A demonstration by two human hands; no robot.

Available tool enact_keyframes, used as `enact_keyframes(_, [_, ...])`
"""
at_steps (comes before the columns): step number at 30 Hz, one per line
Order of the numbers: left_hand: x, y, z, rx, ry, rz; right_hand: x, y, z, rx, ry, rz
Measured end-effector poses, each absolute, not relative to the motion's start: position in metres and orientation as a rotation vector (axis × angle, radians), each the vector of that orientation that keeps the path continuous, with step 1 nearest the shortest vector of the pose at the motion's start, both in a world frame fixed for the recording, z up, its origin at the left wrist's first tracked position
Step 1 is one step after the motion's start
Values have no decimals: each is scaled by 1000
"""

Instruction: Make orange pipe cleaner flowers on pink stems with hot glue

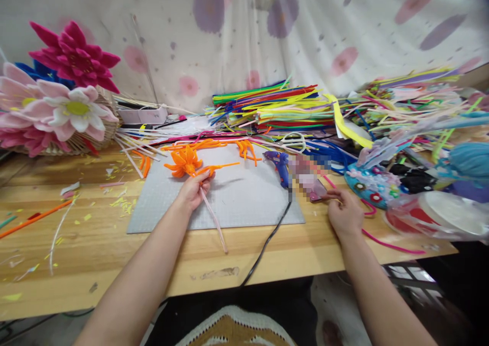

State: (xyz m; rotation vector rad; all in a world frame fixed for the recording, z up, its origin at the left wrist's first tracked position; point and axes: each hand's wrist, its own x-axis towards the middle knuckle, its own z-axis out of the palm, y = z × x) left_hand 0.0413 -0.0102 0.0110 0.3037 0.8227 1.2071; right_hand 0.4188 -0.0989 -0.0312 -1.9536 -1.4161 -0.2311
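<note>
My left hand (194, 190) is closed around the stem of an orange pipe-cleaner flower (184, 161). Its pale pink stem (214, 218) slants down below the fingers, and an orange strand sticks out to the right. My right hand (346, 213) pinches the near corner of a flat, phone-like rectangle (311, 185), whose surface is mostly pixelated. Just left of that rectangle lies a blue glue gun (281, 166), its black cord (267, 244) running off the table's front edge. Beneath the flower is a grey cutting mat (244, 208).
Bundles of coloured pipe cleaners (275, 106) line the back. White-handled scissors (293, 141) lie before them. Finished fuzzy flowers (72, 106) fill the left. Yellow scraps (122, 203) litter the wood. At right are a blue decorated piece (353, 175) and a plastic-wrapped tub (439, 213).
</note>
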Motion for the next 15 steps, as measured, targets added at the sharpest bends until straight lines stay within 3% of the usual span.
enact_keyframes(15, [41,-9,11,286,802,1208,417,-76,-32,-1869,-1791,-14])
